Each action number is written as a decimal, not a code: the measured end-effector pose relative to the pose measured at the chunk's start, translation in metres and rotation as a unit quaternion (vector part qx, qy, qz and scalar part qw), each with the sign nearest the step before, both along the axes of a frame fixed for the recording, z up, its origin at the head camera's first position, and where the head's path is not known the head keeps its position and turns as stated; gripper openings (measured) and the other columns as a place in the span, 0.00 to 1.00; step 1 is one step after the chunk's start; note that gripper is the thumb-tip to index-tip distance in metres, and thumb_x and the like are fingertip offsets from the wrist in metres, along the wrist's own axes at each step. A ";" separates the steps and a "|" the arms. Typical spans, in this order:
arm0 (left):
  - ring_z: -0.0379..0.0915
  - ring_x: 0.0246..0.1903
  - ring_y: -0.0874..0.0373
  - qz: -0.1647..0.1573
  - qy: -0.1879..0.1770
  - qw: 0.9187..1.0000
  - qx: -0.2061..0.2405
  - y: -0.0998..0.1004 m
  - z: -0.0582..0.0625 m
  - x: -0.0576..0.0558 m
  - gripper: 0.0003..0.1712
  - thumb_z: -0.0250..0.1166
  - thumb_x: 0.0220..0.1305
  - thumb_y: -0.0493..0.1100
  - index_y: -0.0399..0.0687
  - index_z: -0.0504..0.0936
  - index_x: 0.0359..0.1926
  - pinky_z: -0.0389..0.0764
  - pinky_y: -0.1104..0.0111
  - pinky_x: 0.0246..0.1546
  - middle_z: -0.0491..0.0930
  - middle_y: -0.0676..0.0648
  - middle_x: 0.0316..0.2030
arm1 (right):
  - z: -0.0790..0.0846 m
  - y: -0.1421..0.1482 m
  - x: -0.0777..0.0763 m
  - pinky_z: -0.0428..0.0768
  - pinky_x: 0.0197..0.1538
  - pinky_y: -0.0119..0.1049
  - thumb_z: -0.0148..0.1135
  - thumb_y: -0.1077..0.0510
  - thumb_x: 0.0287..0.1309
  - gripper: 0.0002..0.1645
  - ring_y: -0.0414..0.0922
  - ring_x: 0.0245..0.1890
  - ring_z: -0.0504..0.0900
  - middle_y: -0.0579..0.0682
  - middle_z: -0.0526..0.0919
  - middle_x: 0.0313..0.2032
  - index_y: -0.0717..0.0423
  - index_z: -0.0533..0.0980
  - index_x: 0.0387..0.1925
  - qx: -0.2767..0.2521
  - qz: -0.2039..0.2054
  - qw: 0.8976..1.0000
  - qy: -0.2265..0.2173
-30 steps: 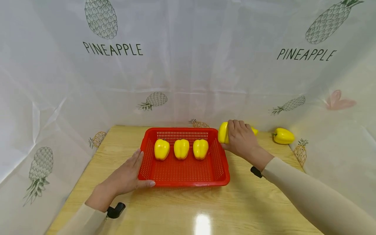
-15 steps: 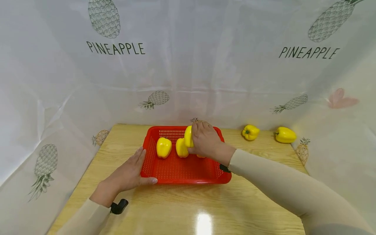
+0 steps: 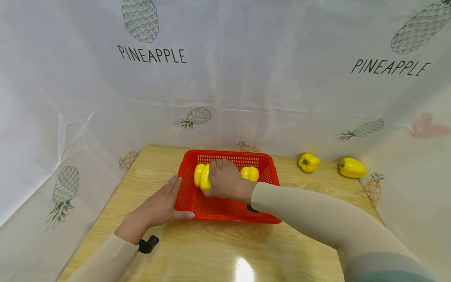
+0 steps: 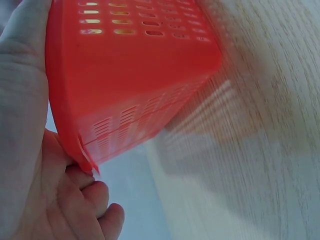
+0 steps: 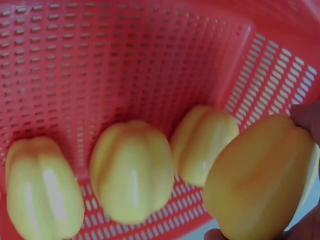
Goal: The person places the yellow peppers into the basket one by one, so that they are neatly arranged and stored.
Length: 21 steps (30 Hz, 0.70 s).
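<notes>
Grasping with the right hand (image 3: 225, 179) a yellow pepper (image 5: 255, 180), over the left part of the red basket (image 3: 225, 218), next to the leftmost pepper (image 5: 205, 146) inside; cannot tell if touching it. Can see also in the basket a middle pepper (image 5: 132, 172) and a rightmost pepper (image 5: 45, 192), all in one row. Holding with the left hand (image 3: 159, 204) the near left corner of the basket, with thumb along the front rim. Outside, to the right, can see two more peppers (image 3: 309, 162) (image 3: 352, 168) lying apart on the wooden surface (image 3: 197, 250).
</notes>
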<state>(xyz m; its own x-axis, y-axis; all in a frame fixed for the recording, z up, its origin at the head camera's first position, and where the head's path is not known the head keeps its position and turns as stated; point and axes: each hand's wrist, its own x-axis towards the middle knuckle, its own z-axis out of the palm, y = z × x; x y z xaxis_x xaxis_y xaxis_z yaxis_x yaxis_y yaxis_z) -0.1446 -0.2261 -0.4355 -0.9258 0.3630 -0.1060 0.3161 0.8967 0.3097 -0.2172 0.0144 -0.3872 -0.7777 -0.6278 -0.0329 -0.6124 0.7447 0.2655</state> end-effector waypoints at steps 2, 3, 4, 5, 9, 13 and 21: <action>0.46 0.81 0.32 -0.001 0.000 1.000 0.002 0.000 -0.001 -0.001 0.79 0.62 0.55 0.86 0.29 0.45 0.82 0.61 0.41 0.77 0.42 0.31 0.84 | -0.004 -0.005 0.001 0.81 0.53 0.37 0.53 0.22 0.63 0.42 0.46 0.40 0.75 0.50 0.75 0.37 0.57 0.71 0.50 -0.003 0.006 1.000 -0.003; 0.46 0.81 0.32 -0.002 0.000 1.000 0.001 -0.001 -0.001 -0.001 0.79 0.61 0.54 0.86 0.29 0.45 0.82 0.61 0.41 0.78 0.42 0.31 0.84 | -0.007 -0.007 0.001 0.82 0.52 0.37 0.53 0.22 0.64 0.42 0.46 0.39 0.75 0.49 0.75 0.37 0.57 0.71 0.50 -0.004 0.008 1.000 -0.007; 0.45 0.82 0.32 -0.003 0.000 1.000 0.002 -0.001 -0.001 -0.001 0.79 0.61 0.55 0.86 0.29 0.45 0.82 0.61 0.41 0.78 0.42 0.32 0.84 | -0.009 -0.009 0.001 0.82 0.51 0.37 0.52 0.22 0.64 0.42 0.45 0.39 0.75 0.49 0.75 0.36 0.57 0.70 0.50 -0.007 0.010 1.000 -0.012; 0.46 0.82 0.32 -0.003 0.000 1.000 0.004 -0.001 -0.001 -0.001 0.79 0.61 0.55 0.86 0.29 0.45 0.82 0.61 0.41 0.78 0.42 0.32 0.84 | -0.012 -0.010 0.001 0.82 0.49 0.37 0.52 0.22 0.64 0.42 0.45 0.38 0.75 0.49 0.75 0.36 0.57 0.71 0.50 -0.006 0.014 1.000 -0.014; 0.47 0.81 0.32 -0.001 0.001 1.000 0.007 -0.002 -0.001 -0.001 0.79 0.61 0.54 0.86 0.30 0.46 0.82 0.62 0.42 0.77 0.42 0.32 0.84 | -0.023 -0.016 0.002 0.84 0.50 0.37 0.53 0.22 0.63 0.44 0.45 0.39 0.77 0.49 0.76 0.36 0.58 0.71 0.52 -0.004 0.027 1.000 -0.016; 0.48 0.81 0.32 0.003 0.000 1.000 0.010 -0.002 -0.001 -0.001 0.79 0.62 0.53 0.86 0.30 0.47 0.82 0.63 0.42 0.77 0.43 0.33 0.84 | -0.033 -0.020 0.003 0.84 0.54 0.38 0.53 0.20 0.62 0.47 0.45 0.43 0.79 0.50 0.79 0.40 0.58 0.71 0.55 0.007 0.040 0.999 -0.019; 0.45 0.82 0.35 0.001 -0.002 1.000 0.017 -0.002 -0.001 -0.001 0.79 0.61 0.53 0.87 0.31 0.47 0.83 0.61 0.44 0.78 0.42 0.33 0.84 | -0.054 -0.027 0.005 0.82 0.55 0.41 0.53 0.19 0.62 0.47 0.47 0.42 0.77 0.49 0.79 0.39 0.57 0.70 0.54 0.014 0.063 0.998 -0.013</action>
<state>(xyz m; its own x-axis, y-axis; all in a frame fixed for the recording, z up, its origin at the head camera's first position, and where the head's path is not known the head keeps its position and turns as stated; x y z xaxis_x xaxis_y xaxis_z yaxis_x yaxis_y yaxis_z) -0.1458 -0.2278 -0.4366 -0.9264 0.3638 -0.0973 0.3125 0.8868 0.3403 -0.2124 -0.0124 -0.4408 -0.6920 -0.7184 -0.0717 -0.7070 0.6543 0.2684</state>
